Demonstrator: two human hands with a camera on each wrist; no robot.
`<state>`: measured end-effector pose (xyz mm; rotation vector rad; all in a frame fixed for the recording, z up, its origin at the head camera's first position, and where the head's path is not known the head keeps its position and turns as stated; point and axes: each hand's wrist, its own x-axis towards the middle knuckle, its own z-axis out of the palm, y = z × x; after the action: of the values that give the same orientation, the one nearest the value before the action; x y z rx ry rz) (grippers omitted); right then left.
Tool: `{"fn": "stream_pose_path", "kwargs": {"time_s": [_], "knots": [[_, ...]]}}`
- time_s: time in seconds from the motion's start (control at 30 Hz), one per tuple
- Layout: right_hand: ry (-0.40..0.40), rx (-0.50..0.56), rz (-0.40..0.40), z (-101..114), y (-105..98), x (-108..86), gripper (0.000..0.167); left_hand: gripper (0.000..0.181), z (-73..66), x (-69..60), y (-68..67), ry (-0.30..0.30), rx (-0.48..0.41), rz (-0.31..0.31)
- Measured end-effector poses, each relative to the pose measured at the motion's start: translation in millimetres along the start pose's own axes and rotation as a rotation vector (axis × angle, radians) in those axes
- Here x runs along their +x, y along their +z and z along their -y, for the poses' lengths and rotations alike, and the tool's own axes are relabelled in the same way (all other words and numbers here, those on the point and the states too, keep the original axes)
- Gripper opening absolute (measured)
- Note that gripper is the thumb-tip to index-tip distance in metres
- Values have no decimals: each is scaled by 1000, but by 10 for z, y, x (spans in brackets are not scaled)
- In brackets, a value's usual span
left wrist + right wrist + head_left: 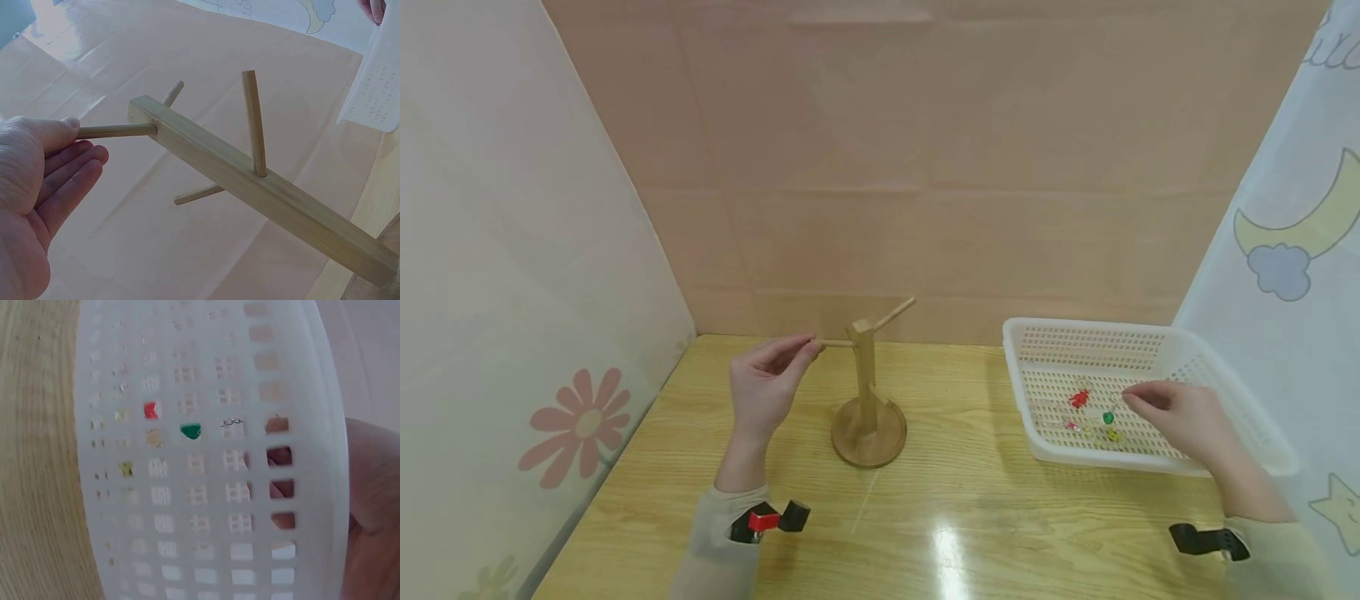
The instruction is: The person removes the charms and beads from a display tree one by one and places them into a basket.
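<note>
My left hand (765, 385) pinches the end of a wooden peg (119, 131) near the top of a wooden stand (867, 383). The stand is upright on a round base, with several pegs sticking out from its post. Over the white basket (1011, 350), my right hand (1187, 417) pinches the upper end of a keychain with a green charm (1108, 418). Through the basket's slots in the right wrist view, its thin chain (231, 422) shows above the charm. Around it lie keychains with a red charm (1079, 399) and a yellow charm (1113, 436).
The basket stands at the right of the wooden table (970, 492), its side blocking much of the right wrist view. A plain sheet (925, 208) hangs behind, with printed sheets at left (490, 250) and right (1285, 350).
</note>
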<state>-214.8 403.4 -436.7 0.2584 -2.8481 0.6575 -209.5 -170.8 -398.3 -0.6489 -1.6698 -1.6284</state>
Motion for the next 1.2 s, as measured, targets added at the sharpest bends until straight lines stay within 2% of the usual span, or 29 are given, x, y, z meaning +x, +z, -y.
{"fn": "stream_pose_path", "kwargs": {"time_s": [0.23,0.67,1.0,1.2], "knots": [[-12,-27,60,-131,-98,26,28,12,2,-7,-6,4,2,7],[40,-50,115,-295,-123,99,26,16,0,-4,5,4,-5,-5],[45,-84,110,-343,-139,171,25,17,-7,6,9,16,-13,-5],[88,-104,92,-353,-183,174,30,18,0,13,14,20,-18,-8]]}}
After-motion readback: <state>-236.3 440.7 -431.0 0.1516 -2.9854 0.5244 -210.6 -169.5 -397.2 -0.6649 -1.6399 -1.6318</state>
